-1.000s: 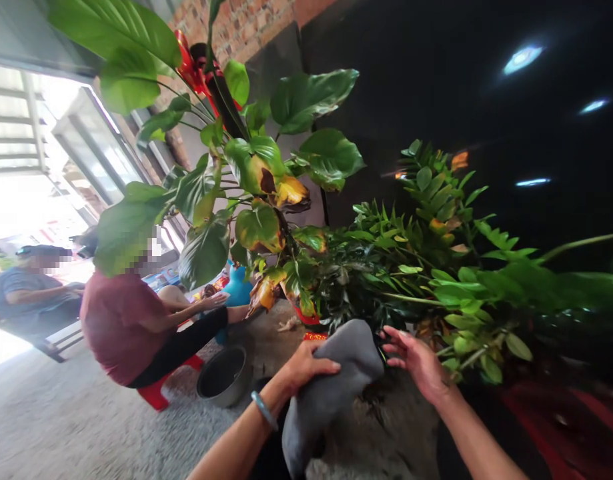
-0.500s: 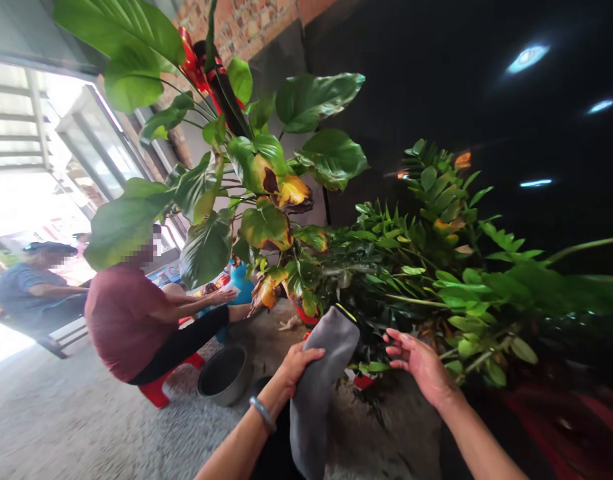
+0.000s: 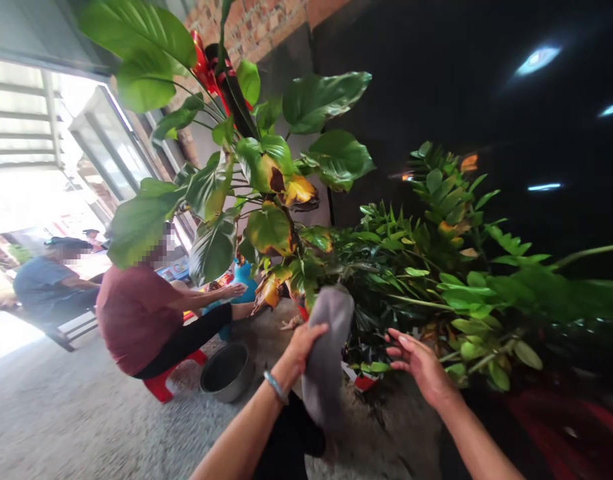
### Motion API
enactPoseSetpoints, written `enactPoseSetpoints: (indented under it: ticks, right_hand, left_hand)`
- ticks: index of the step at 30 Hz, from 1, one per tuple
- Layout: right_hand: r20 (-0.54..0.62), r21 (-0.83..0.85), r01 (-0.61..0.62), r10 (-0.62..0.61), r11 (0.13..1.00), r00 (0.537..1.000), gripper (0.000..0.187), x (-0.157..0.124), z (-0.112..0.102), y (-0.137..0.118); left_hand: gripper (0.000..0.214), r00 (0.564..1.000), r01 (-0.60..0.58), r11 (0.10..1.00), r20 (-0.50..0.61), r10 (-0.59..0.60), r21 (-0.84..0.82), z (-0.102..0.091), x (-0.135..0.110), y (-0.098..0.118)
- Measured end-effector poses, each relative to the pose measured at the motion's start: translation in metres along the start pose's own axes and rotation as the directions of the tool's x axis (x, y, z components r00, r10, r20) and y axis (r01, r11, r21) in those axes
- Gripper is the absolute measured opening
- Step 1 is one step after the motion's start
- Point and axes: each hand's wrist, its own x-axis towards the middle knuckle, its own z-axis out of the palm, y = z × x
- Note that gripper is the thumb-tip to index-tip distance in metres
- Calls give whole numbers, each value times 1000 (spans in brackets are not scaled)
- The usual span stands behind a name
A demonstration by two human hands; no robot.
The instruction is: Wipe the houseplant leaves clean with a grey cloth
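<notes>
My left hand (image 3: 306,343) has a bracelet at the wrist and grips a limp grey sock (image 3: 329,367) near its upper end. The thumb lies across the front of the fabric, and the other fingers are partly hidden behind it. The sock hangs down over my dark-clothed leg and looks slightly blurred. To its right my right hand (image 3: 416,360) is held palm up with the fingers apart, touching nothing. Low leaves of a potted plant (image 3: 376,367) are just behind that hand.
A tall plant (image 3: 269,230) with yellowing leaves rises ahead; leafy stems (image 3: 451,287) spread rightward. At left a person in a maroon shirt (image 3: 141,320) sits on a red stool (image 3: 171,377) beside a dark basin (image 3: 227,373). Another person in blue (image 3: 49,287) sits farther back.
The sock has swung and turned in my left hand, so its yellow-edged end no longer shows. My left hand has risen slightly and shifted right; the right hand is nearly still.
</notes>
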Motion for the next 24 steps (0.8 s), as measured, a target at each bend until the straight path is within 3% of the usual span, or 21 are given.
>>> enactPoseSetpoints:
  ticks: [3,6,8,11,14,18,20,22,24]
  right_hand:
    - [-17,3,-2,2,1000,1000,24,2,-8,-3]
    - [20,19,-20,20,1000,1000,25,5,-14,-6]
    - [28,28,-13,12,1000,1000,27,5,-14,-7]
    - [-10,26,9,-9,1000,1000,30,3,-6,-5]
    - [-39,2,41,-40,999,998,34,-1,2,-2]
    - [-37,-33,62,-63,998,997,35,-2,2,1]
    - [-12,-33,52,-52,998,999,34,-2,-2,-1]
    - [29,-22,32,-31,999,999,33,0,-6,-3]
    - [48,-6,24,-24,1000,999,32,1,-9,-4]
  left_hand:
    - [32,969,88,995,226,-97,49,-14,-12,-37]
    - [39,945,21,999,326,-9,-34,-26,-20,-24]
    - [34,961,-42,988,266,81,-150,-28,-17,6]
    - [20,989,-108,937,60,135,-332,-19,-2,43]
    - [14,997,-68,935,-50,54,-347,-7,11,37]
    - [21,990,142,984,33,-140,-103,-2,2,-15]
    - [26,981,156,985,125,-147,-67,-3,-12,-28]
    - [32,975,99,989,209,-75,-108,-2,-25,-18]
    - [33,974,-21,984,217,60,-177,2,-30,10]
